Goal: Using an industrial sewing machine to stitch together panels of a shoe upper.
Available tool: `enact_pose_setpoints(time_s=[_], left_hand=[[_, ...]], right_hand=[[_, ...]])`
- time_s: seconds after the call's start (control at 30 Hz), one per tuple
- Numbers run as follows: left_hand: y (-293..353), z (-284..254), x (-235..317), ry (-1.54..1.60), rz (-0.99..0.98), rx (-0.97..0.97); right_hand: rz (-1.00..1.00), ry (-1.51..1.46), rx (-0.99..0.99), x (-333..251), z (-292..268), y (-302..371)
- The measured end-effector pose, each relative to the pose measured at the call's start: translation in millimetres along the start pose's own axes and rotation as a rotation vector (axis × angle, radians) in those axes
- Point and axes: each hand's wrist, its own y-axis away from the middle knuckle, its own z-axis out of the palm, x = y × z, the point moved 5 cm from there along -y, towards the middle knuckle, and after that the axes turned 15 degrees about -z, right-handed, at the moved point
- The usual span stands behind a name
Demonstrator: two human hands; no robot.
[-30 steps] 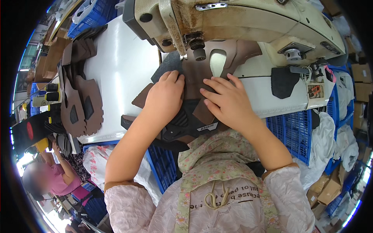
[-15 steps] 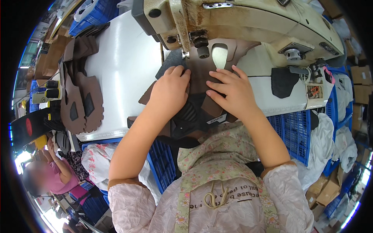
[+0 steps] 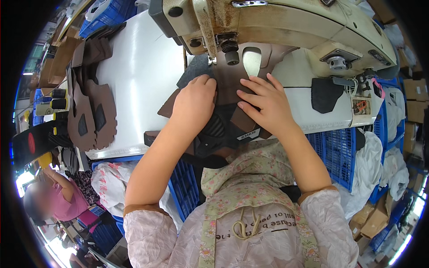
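A brown and black shoe upper (image 3: 230, 85) lies under the sewing machine's presser foot (image 3: 212, 60), partly overhanging the table's near edge. My left hand (image 3: 195, 99) presses on its left part, fingers bent and close together, the thumb mostly hidden. Beside it sits a dark grey patch (image 3: 195, 71), close to the needle area. On the upper's right part my right hand (image 3: 267, 102) lies flat with fingers spread, below an oval cut-out in the brown material. Ribbed black parts of the upper show between my forearms.
The sewing machine (image 3: 286, 27) spans the far side of the white table (image 3: 138, 67). Brown cut pieces (image 3: 91, 116) are stacked at left, and a black piece (image 3: 325, 95) lies at right. Blue crates (image 3: 335, 152) stand below the table. A person in pink (image 3: 67, 198) is at far left.
The view has shifted slightly. Both hands stay almost in the same place on the upper, with the left fingers drawn a little closer together. The upper has barely moved.
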Motion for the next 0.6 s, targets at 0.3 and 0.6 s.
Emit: enact_pose_setpoints(time_s=[0.3,0.6], left_hand=[[-3,2,-7,0.049,0.026,0.038],[-6,-1,-2,-0.124,0.059,0.086]], right_hand=[[-0.01,0.021,-0.006,2,4,-1],[-0.015,0.018,-0.003,11,8,-7]])
